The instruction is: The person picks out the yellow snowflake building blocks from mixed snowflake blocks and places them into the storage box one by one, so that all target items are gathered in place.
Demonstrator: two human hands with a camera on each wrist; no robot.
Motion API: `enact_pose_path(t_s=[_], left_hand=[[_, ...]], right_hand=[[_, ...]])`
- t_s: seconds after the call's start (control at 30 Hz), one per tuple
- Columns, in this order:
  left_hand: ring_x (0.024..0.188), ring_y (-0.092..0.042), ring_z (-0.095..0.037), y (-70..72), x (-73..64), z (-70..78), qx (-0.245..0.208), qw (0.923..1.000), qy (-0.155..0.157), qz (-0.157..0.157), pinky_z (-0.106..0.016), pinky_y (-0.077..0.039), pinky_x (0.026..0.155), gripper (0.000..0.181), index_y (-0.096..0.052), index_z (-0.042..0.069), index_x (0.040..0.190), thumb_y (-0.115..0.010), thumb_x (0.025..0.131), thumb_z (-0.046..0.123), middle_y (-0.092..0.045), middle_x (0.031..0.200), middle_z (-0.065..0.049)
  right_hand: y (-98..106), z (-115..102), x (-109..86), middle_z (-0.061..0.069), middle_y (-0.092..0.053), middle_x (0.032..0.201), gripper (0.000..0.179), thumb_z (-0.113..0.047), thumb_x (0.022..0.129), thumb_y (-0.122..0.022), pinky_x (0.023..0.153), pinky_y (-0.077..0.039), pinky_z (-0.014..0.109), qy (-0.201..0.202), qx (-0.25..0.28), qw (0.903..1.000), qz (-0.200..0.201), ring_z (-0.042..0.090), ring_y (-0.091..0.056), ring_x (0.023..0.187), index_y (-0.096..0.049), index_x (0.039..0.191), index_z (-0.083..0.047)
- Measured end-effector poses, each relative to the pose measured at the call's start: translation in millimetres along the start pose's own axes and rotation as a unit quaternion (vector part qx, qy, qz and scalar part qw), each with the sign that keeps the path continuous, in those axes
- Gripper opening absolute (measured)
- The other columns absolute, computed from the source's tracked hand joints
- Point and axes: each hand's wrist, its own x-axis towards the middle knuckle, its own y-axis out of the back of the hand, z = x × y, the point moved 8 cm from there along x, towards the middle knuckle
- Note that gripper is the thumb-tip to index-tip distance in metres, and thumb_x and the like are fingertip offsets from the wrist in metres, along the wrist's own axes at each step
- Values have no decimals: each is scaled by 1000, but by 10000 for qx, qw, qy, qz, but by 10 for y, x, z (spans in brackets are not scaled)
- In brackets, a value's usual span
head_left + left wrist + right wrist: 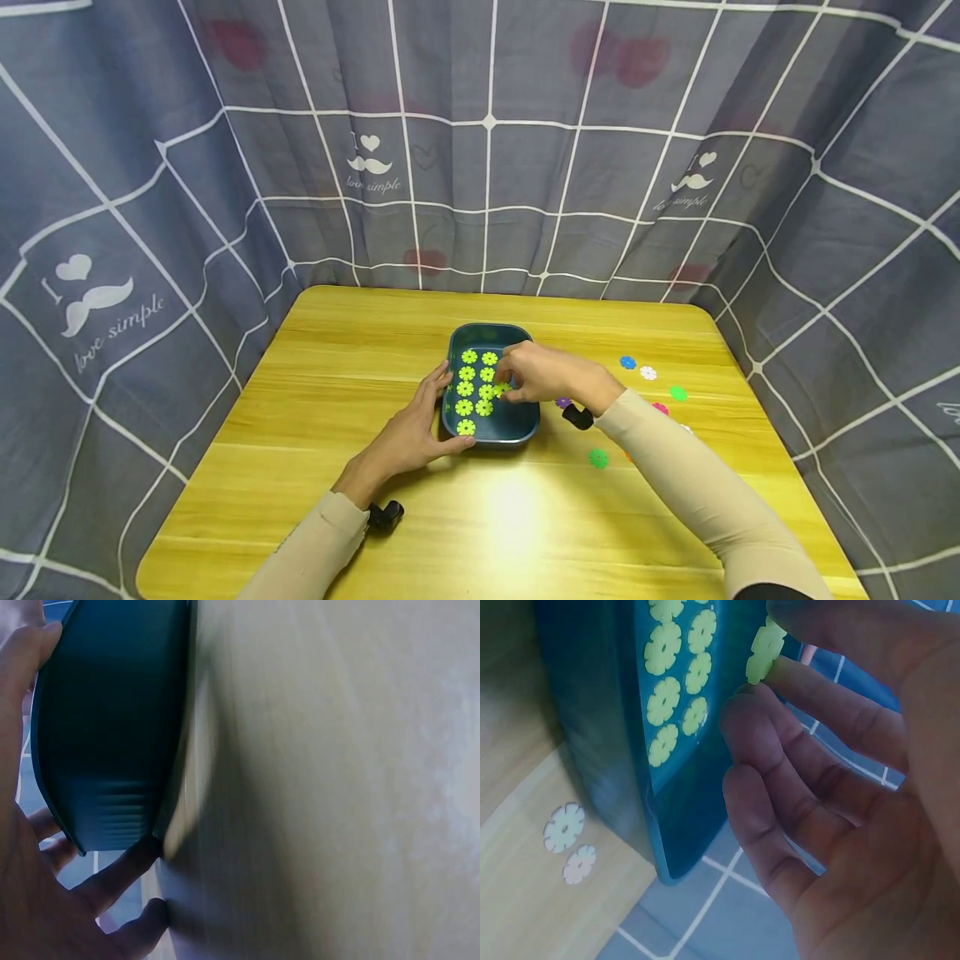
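A dark teal tray (487, 433) stands on the table, with several yellow-green flower-shaped plastic discs (465, 388) laid in columns along its left part. My left hand (408, 437) holds the tray at its near left corner, thumb at the near rim and fingers along the left side. In the left wrist view the tray's outer wall (112, 712) lies between the thumb and the fingers. Over the tray's right part, my right hand (536, 372) pinches one yellow-green disc (765, 649) between thumb and index finger. The right wrist view shows that disc tilted on edge, above the tray floor.
Loose discs lie on the wooden table (360, 333) right of the tray: a blue disc (627, 362), a white disc (648, 372), green discs (597, 458) and others, some partly behind the right forearm. A grey checked curtain (450, 167) surrounds the table's back and sides.
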Motion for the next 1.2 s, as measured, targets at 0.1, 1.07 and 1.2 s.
enact_pose_path(t_s=[0.1,1.07,1.2], left_hand=[[163,-58,-43,3,0,-4,-11,10000,-26,3,-71,-57,121,137,-4,28,189,-90,93,74,-29,193,-1],[160,-60,-45,12,-6,36,-52,9999,-124,67,-69,-60,117,136,-3,26,190,-91,95,70,-31,193,-4],[159,-61,-43,6,-12,31,3,10000,-67,47,-67,-60,118,137,-2,28,190,-91,94,71,-31,193,-3]], right_hand=[[-40,-28,40,9,-82,125,26,-16,105,-89,88,-68,26,54,20,9999,-133,26,-84,102,-86,128,-4],[-337,-228,226,1,-86,114,23,-23,102,-93,91,-66,26,429,-588,9940,-819,9,-77,98,-88,122,-13],[-348,-249,224,1,-87,113,23,-22,102,-94,90,-66,25,424,-571,9938,-853,8,-77,97,-88,122,-12]])
